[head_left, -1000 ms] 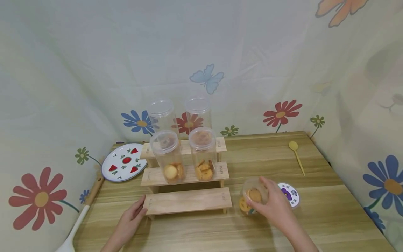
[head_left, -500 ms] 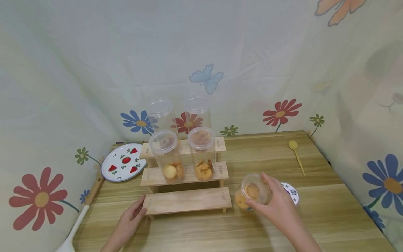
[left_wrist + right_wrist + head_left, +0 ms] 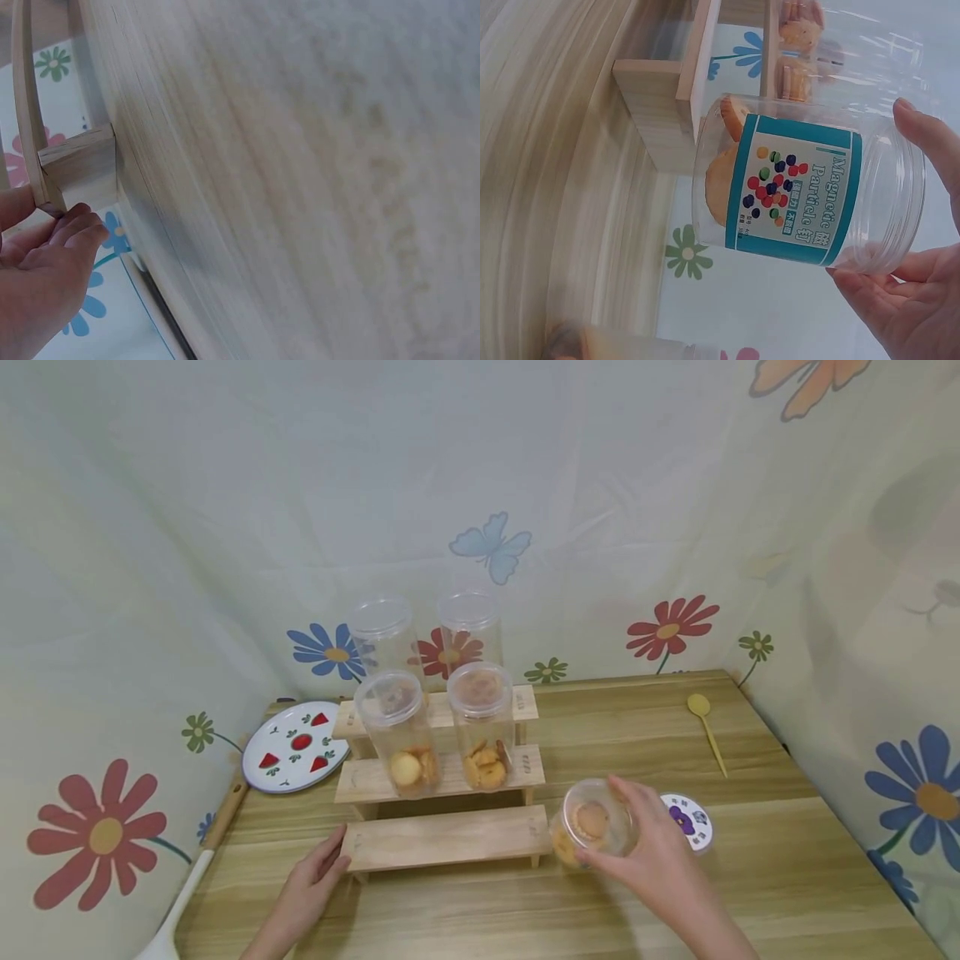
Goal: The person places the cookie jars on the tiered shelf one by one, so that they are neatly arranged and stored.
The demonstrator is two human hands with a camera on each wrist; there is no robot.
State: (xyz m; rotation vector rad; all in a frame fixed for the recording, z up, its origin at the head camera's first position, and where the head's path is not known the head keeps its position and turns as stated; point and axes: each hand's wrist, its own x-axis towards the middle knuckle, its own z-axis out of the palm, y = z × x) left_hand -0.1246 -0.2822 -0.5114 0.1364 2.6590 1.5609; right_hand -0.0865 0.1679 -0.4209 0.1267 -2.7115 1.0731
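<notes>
In my right hand (image 3: 648, 843), fingers and thumb grip a clear plastic jar (image 3: 592, 821) near its top, just right of the lowest step of a wooden three-step rack (image 3: 450, 839). The jar has a teal-edged label (image 3: 795, 191) with coloured dots, and round cookies (image 3: 721, 184) show at its bottom. My left hand (image 3: 309, 881) pinches the left end of the lowest step; in the left wrist view the step's corner (image 3: 51, 199) sits between thumb and fingertips. Two lidded jars with cookies, a left one (image 3: 393, 735) and a right one (image 3: 483, 727), stand on the middle step.
Two more clear jars (image 3: 471, 631) stand on the top step. A white plate with watermelon print (image 3: 296, 747) lies left of the rack, near a wooden-handled white utensil (image 3: 183, 893). At right are a yellow spoon (image 3: 705, 731) and a white round lid with a purple flower (image 3: 686, 821).
My right hand has brought the jar slightly left, closer to the rack's lowest step, and tilted it a little. My left hand stays at the step's end.
</notes>
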